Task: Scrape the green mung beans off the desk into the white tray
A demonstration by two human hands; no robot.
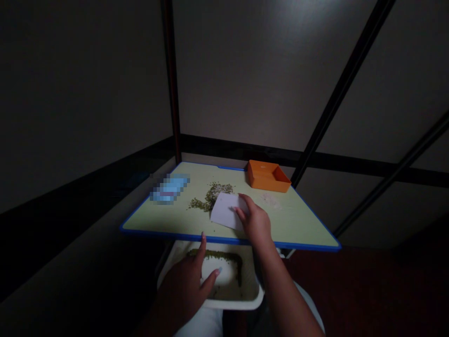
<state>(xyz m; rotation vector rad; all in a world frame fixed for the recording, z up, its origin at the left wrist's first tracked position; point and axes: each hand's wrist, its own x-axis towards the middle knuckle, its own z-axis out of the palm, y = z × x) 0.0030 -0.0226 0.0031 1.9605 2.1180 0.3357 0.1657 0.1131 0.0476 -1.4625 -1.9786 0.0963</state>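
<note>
Although a pale-blue item (170, 188) lies farthest left, beyond the left fingertips, it is too pixelated to judge for weight or stiffness. Nearer the body, the left hand (187, 283) has its thumb and forefinger spread well apart with nothing visible between them; its other fingers cannot be made out. Below those fingers sits a white basin (245, 304), probably light, stiff plastic and best taken by its rim; a line of green bits runs along its far side. Ahead of the left fingertips, on the blue-edged tabletop (154, 220), loose green grains (199, 204) are scattered, with whitish ones among them. They look dry and light, apt to roll or scatter, so pushing would suit them better than pinching.

Just right of that heap, a white card (224, 210) is held at its right side between the thumb and forefinger of the right hand (256, 222), the two nearly closed together. It looks thin, light and slightly bendy; a grip nearer its left edge would likely steady it. Beyond the right knuckles, an orange tray (268, 185) appears rigid and light, easiest taken by a side wall.
</note>
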